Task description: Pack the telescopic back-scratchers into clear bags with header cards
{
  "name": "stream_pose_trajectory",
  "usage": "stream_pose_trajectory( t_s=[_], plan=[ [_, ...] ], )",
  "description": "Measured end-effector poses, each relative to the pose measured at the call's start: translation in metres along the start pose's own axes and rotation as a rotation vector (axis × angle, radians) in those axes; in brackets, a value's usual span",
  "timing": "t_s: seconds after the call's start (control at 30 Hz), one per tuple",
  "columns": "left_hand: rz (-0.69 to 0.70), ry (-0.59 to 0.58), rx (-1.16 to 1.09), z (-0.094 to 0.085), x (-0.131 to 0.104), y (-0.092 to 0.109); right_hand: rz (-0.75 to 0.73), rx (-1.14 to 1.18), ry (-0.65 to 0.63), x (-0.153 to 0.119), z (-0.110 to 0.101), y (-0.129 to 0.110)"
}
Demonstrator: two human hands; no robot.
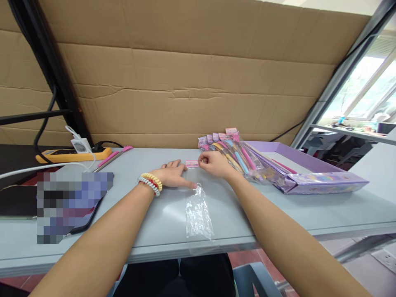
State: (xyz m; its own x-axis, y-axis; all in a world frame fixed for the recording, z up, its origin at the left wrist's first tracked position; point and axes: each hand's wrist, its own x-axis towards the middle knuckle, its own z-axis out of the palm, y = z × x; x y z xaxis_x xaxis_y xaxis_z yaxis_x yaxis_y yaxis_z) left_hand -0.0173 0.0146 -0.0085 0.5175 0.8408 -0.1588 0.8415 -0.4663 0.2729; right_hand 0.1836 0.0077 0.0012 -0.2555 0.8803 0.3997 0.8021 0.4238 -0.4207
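Note:
A clear plastic bag with a pink header card lies on the table in front of me, its lower end reaching the front edge. My left hand rests flat with fingers spread, the thumb pressing on the bag just below the card. On the wrist are beaded bracelets. At the card's right end, my right hand is closed in a pinch on the bag's top edge. Behind that hand lie several packed pens with pink, blue and yellow barrels, in clear bags with header cards.
A purple box stands at the right beside the packed pens. To the left are a loose pink pen, a yellow power strip with a white charger, and a blurred-out phone. Cardboard walls the back.

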Motion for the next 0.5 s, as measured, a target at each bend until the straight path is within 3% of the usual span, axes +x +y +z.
stream_pose_trajectory(
  t_s=[0.27, 0.5],
  plan=[
    [0.062, 0.025, -0.028, 0.000, 0.004, 0.002, -0.066, -0.256, -0.070, 0.003, 0.008, 0.011],
    [0.081, 0.020, -0.019, -0.004, -0.002, 0.004, -0.070, -0.260, -0.129, 0.004, 0.010, 0.013]
  ],
)
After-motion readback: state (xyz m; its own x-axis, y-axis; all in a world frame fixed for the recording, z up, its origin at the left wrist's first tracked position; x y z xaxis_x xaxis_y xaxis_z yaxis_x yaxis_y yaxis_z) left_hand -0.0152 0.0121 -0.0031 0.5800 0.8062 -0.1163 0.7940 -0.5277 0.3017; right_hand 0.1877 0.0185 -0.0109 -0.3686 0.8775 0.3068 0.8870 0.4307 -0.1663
